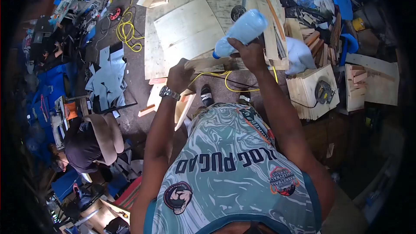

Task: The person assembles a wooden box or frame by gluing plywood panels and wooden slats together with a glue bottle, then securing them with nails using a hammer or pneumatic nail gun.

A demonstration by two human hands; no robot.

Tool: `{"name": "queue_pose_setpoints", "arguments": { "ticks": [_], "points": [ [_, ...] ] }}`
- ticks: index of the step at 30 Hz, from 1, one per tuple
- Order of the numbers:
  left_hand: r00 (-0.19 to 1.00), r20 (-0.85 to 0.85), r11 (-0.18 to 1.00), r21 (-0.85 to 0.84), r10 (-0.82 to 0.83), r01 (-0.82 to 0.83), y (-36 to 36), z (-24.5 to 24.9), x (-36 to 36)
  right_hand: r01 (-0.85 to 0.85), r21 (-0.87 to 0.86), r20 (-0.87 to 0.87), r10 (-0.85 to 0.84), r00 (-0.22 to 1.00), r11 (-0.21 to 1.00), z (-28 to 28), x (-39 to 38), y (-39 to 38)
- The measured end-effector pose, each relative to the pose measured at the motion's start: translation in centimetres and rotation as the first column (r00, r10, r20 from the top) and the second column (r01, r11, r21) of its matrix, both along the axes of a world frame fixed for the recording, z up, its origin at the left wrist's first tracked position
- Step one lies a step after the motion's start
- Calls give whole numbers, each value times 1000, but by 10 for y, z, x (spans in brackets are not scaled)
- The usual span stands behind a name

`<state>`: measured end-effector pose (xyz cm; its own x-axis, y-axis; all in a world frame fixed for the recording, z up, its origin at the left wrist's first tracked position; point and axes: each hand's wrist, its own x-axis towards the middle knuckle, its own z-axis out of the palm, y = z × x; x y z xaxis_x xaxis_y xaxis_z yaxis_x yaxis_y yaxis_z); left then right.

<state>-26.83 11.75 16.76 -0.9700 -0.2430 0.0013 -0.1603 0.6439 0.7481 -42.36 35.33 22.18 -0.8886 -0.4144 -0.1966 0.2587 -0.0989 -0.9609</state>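
Observation:
My right hand (248, 53) is wrapped around a pale blue plastic bottle (248, 25). The bottle is tilted above the edge of the plywood table, its blue cap (216, 55) pointing down and to the left. My left hand (179, 76), with a metal wristwatch (169, 93) on the wrist, is near the table's front edge, left of the bottle. Its fingers look curled closed; whether anything is in them is hidden. A square plywood sheet (188, 28) lies on the table (149, 56) beyond both hands.
Yellow cord (126, 30) lies on the floor at left and under the table's front edge. A jigsaw-like power tool (323, 92) sits on stacked plywood (303, 106) at right. A person (89, 143) bends over at lower left. Wood scraps (318, 43) are piled at right.

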Motion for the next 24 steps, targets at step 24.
{"name": "queue_pose_setpoints", "arguments": {
  "ticks": [24],
  "points": [
    [992,124,982,-187,39,-15,-11,17,-25,78,-104,-176,-95,980,992,36,-30,-4]
  ]
}}
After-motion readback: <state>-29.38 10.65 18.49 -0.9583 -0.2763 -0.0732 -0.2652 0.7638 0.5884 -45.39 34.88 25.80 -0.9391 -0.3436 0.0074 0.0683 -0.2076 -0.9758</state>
